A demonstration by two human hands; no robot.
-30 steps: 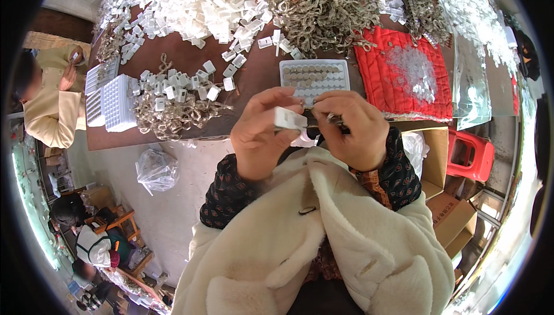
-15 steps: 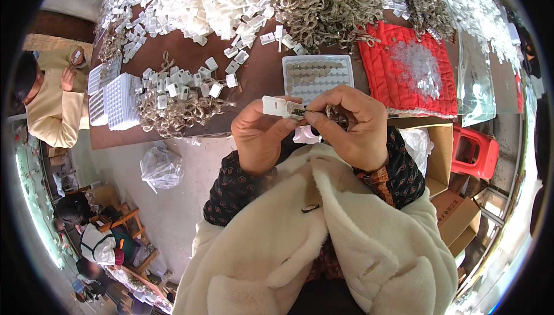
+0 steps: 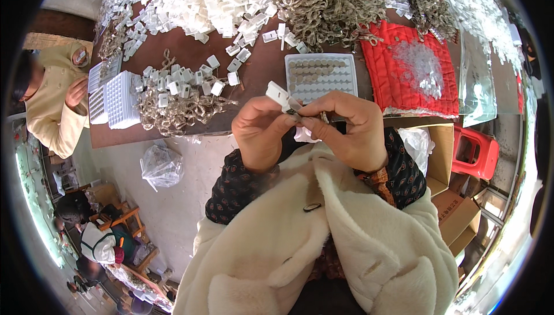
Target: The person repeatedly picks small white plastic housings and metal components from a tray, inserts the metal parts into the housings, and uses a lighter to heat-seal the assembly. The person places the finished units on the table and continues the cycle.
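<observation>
Both my hands have drawn closer together above the brown table's (image 3: pixel 259 64) near edge, left hand (image 3: pixel 262 130) pinching a small white plastic clip (image 3: pixel 281 95) while right hand (image 3: pixel 346 127) presses fingertips against its end.

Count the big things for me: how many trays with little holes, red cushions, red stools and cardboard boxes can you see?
White plastic trays with small round pockets: 3, one in front of the hands and two at the table's left end
Red quilted fabric cushion: 1
Red plastic stool: 1
Brown cardboard boxes: 2
Total: 7
</observation>
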